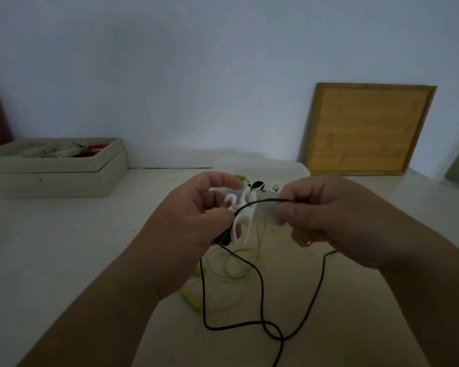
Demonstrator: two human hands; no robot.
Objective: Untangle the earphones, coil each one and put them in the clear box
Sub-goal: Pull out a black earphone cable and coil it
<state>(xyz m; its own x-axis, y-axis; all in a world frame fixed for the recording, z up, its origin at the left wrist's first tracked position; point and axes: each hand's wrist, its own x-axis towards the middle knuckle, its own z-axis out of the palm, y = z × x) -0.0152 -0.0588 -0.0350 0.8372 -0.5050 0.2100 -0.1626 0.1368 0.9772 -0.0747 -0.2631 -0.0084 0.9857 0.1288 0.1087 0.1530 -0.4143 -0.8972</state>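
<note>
Two hands are up over the table [64,247], both working on the tangle. The left hand [194,221] has its fingers curled, thumb and forefinger clamped on the black cable [260,201], with loops of white cable [240,215] bunched in the same grip. The right hand [334,218] has its fingers closed together, pinching the black cable a short span away.

Between the two sets of fingertips the span runs roughly left-right and bows slightly upward. Below the left fingers the black cable drops to the table and crosses itself in a loop. One strand rises toward the underside of the right hand; another runs off the bottom edge. The white loops hang mostly vertical from the left fingertips.

The green cable [232,263] lies loose on the table under and between the fingers, coils overlapping, crossed by the black one.

The clear box [292,169] sits just beyond the fingertips, partly blocked by both hands. Green, black and white earphone bits show inside, too blurry to tell more.

Well left of the left fingers is an open wooden box [59,178] with red and pale clutter inside. Beyond the right fingers a wooden board [368,128] leans on the wall.
</note>
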